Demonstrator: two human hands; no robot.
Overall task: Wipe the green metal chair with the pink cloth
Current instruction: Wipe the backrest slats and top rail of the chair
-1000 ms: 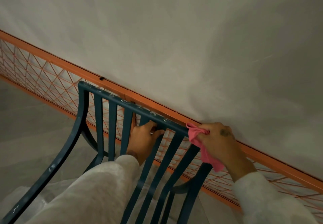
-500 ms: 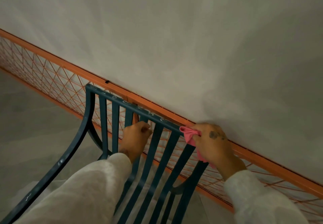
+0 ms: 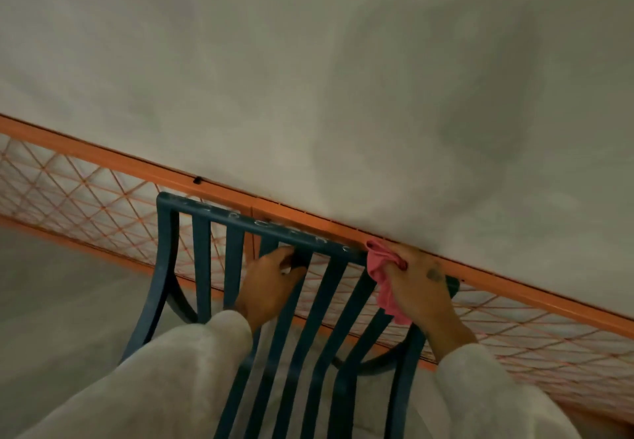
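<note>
Both hands are on the backrest of the green metal chair [image 3: 202,260], seen from above and behind. The left hand [image 3: 271,284] curls its fingers round one of the upright slats just under the top rail, thumb on the near side, and grips it firmly. To its left run three more slats and the curved side post; to its right two further slats slant down between the two hands.

The right hand [image 3: 418,287] has its fingers closed round the pink cloth [image 3: 380,267] and holds it bunched against the right end of the top rail, at the corner of the backrest. A crumpled fold of the cloth sticks out from the fingertips toward the left hand, and a strip of it hangs below the palm, in front of the outermost slat. A small dark mark [image 3: 435,274] shows on the back of this hand. Pale scuffs [image 3: 260,222] dot the top rail left of the cloth.

Both wrists come out of light grey sleeves [image 3: 154,387]. Just beyond the hands an orange rail [image 3: 103,157] runs diagonally, with orange diamond mesh [image 3: 85,205] below it showing through the slats. Past the rail rises a plain pale wall [image 3: 308,61]. A grey floor [image 3: 51,301] lies left of the left hand.
</note>
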